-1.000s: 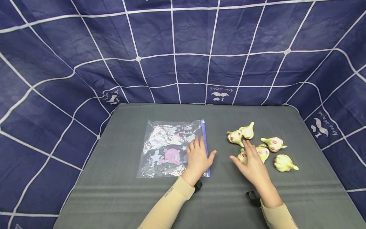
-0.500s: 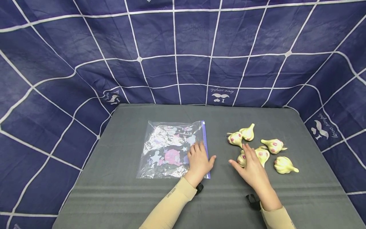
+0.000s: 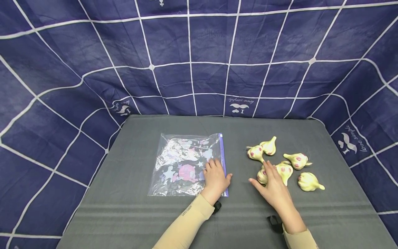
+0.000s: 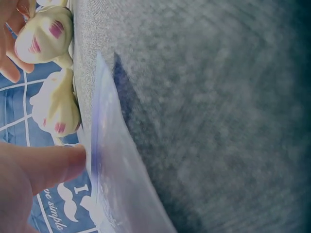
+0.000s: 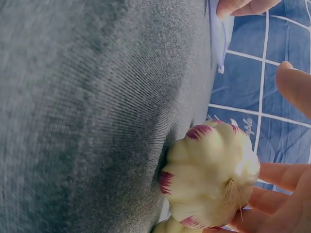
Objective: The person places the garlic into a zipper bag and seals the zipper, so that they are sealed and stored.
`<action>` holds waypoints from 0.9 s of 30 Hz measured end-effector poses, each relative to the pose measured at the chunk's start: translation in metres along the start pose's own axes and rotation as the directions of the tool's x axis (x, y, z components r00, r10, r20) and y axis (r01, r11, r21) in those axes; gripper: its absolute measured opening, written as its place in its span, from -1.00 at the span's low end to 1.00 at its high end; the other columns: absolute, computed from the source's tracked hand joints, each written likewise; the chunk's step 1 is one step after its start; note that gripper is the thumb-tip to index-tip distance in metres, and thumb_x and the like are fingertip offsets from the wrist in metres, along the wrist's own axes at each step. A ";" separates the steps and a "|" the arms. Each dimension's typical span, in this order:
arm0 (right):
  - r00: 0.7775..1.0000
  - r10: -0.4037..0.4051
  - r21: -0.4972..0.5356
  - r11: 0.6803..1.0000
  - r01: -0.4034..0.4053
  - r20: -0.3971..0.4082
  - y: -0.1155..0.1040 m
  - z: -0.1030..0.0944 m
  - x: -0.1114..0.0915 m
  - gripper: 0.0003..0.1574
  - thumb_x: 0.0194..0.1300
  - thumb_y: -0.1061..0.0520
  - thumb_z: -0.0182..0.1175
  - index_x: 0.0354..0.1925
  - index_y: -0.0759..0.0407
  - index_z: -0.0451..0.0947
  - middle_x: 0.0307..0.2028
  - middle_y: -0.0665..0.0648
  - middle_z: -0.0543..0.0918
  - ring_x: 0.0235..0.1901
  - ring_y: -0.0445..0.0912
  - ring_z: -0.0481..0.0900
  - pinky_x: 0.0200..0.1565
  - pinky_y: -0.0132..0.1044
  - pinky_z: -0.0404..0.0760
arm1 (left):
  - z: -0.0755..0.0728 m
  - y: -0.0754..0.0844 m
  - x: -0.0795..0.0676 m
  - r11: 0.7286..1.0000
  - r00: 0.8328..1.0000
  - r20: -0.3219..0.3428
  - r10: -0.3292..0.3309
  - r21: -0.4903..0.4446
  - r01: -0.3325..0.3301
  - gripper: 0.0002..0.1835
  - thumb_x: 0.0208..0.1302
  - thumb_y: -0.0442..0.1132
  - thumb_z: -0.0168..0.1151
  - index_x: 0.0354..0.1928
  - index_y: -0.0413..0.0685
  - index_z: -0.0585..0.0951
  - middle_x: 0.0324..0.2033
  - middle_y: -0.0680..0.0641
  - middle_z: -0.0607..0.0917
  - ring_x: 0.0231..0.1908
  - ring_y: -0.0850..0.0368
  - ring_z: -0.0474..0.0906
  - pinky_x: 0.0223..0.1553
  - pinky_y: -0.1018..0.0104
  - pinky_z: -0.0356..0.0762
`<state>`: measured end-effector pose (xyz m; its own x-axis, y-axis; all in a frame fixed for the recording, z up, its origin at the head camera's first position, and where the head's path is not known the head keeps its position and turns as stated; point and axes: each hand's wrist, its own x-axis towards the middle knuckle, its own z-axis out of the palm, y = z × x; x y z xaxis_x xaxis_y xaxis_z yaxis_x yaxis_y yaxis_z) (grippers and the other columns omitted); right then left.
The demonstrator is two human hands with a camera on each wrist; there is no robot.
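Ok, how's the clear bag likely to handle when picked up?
Probably floppy: the clear bag looks see-through and wrinkled. Likely somewhat stiffer along the blue strip, which runs fairly straight down one side in the head view. Possibly slippery, given the glossy glare across it.

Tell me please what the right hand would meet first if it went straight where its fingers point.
The right hand would likely meet the left garlic bulb of the farthest pair, though depth is unclear and it might pass above.
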<state>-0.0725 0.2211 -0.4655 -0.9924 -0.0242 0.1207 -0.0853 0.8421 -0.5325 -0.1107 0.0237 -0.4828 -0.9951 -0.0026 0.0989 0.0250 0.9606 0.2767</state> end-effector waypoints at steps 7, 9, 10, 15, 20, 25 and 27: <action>1.000 -0.023 -0.008 1.000 0.023 -0.010 0.001 0.002 -0.003 0.06 0.16 -0.06 0.39 0.40 0.47 0.18 0.39 0.50 0.22 0.38 0.44 0.14 0.25 0.36 0.25 | 0.000 0.000 -0.002 0.999 1.000 -0.001 0.000 0.040 0.000 -0.14 -0.02 0.14 0.46 0.17 -0.34 0.42 0.13 -0.33 0.47 0.06 -0.17 0.42 -0.04 0.03 0.46; 1.000 -0.026 -0.010 1.000 0.025 -0.005 0.001 0.001 -0.004 0.03 0.15 0.01 0.40 0.39 0.47 0.19 0.39 0.50 0.22 0.38 0.45 0.13 0.25 0.36 0.24 | -0.001 0.000 -0.002 0.999 1.000 -0.002 -0.001 0.045 0.001 -0.19 -0.02 0.11 0.46 0.12 -0.32 0.43 0.12 -0.32 0.48 0.04 -0.15 0.42 -0.05 0.04 0.46; 1.000 -0.024 -0.011 1.000 0.024 0.000 0.001 0.001 -0.004 0.02 0.15 0.04 0.41 0.39 0.47 0.19 0.39 0.50 0.22 0.38 0.45 0.12 0.25 0.36 0.24 | -0.001 0.000 -0.002 0.999 1.000 -0.002 -0.001 0.046 0.001 -0.22 -0.01 0.09 0.46 0.11 -0.32 0.43 0.11 -0.32 0.48 0.03 -0.15 0.42 -0.06 0.05 0.46; 1.000 -0.008 -0.012 1.000 0.008 0.026 0.001 -0.001 -0.005 0.03 0.12 0.14 0.42 0.41 0.45 0.15 0.40 0.48 0.20 0.40 0.44 0.10 0.25 0.35 0.25 | -0.002 -0.002 -0.002 1.000 1.000 -0.014 -0.001 0.021 0.001 -0.35 0.02 0.00 0.41 0.02 -0.34 0.46 -0.01 -0.28 0.50 -0.04 -0.12 0.42 -0.09 0.07 0.47; 0.999 -0.003 -0.027 1.000 0.004 0.042 0.002 -0.002 -0.005 0.01 0.11 0.21 0.41 0.41 0.46 0.16 0.39 0.48 0.23 0.39 0.44 0.09 0.27 0.34 0.23 | -0.002 -0.007 -0.003 1.000 0.998 -0.059 0.016 -0.022 -0.018 -0.47 -0.02 -0.07 0.42 -0.12 -0.33 0.52 -0.16 -0.22 0.50 -0.14 -0.08 0.41 -0.14 0.11 0.47; 0.999 0.008 -0.028 1.000 -0.007 0.037 0.003 -0.002 -0.007 -0.09 0.09 0.28 0.39 0.36 0.42 0.27 0.31 0.47 0.37 0.35 0.44 0.18 0.22 0.33 0.31 | -0.002 -0.011 -0.004 0.998 0.995 -0.094 0.045 -0.044 -0.049 -0.56 -0.03 -0.13 0.41 -0.19 -0.33 0.58 -0.16 -0.24 0.52 -0.16 -0.09 0.42 -0.15 0.10 0.49; 0.999 0.015 -0.027 1.000 -0.014 0.038 0.002 -0.002 -0.007 -0.12 0.09 0.29 0.38 0.35 0.40 0.29 0.28 0.46 0.40 0.35 0.44 0.20 0.20 0.32 0.33 | -0.002 -0.012 -0.004 0.997 0.994 -0.094 0.052 -0.055 -0.058 -0.58 -0.02 -0.15 0.39 -0.19 -0.33 0.59 -0.13 -0.26 0.53 -0.15 -0.10 0.41 -0.14 0.10 0.50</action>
<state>-0.0656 0.2242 -0.4663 -0.9962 -0.0323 0.0806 -0.0692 0.8566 -0.5113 -0.1066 0.0119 -0.4841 -0.9789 0.0213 0.2030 0.0875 0.9423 0.3231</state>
